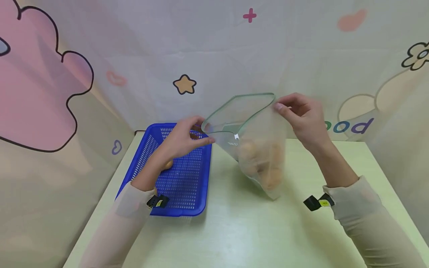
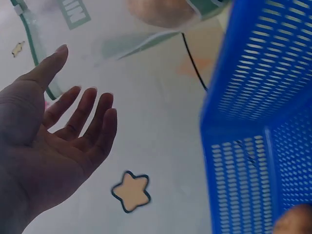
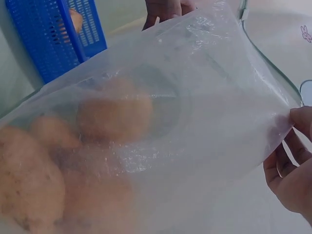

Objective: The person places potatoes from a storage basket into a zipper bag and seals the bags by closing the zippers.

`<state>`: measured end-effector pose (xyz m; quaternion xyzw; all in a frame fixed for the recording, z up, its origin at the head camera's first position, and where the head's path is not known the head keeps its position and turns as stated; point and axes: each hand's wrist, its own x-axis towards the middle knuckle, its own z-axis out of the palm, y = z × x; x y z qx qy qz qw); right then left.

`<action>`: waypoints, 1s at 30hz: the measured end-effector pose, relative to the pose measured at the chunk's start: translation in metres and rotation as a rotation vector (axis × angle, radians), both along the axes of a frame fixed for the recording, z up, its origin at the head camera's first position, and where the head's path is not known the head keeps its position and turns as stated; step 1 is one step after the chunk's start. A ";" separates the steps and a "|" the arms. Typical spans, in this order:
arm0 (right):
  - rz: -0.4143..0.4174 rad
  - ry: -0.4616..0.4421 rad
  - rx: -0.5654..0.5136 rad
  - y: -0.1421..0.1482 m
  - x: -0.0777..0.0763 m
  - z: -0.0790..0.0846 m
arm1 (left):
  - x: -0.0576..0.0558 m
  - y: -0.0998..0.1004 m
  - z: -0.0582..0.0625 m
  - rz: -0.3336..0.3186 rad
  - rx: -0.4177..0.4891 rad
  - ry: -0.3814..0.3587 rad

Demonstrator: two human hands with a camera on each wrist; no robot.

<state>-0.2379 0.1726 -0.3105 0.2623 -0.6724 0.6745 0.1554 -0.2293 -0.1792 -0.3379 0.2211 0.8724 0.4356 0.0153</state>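
Note:
A frosted zip bag [image 1: 261,128] with a green zip edge stands tilted over the table, its mouth spread wide. Several potatoes [image 3: 114,114] show blurrily through its film, low in the bag. My right hand [image 1: 306,121] pinches the upper right corner of the mouth between thumb and fingers. By the mouth's left corner is my left hand [image 1: 181,139], thumb apart from the fingers. In the left wrist view those fingers are loosely bent, with nothing pinched between them. The white zip slider [image 1: 236,136] sits at the near side of the mouth.
A blue perforated basket [image 1: 207,171] stands on the left of the pale table [image 1: 231,238], partly beneath my left forearm. Inside it lies a potato [image 1: 168,165], partly covered by the arm. A printed cloth [image 1: 214,63] hangs behind the table.

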 end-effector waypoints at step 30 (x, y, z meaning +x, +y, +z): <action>0.028 0.080 0.305 -0.098 -0.019 -0.022 | 0.012 -0.117 -0.057 0.196 -0.299 -0.089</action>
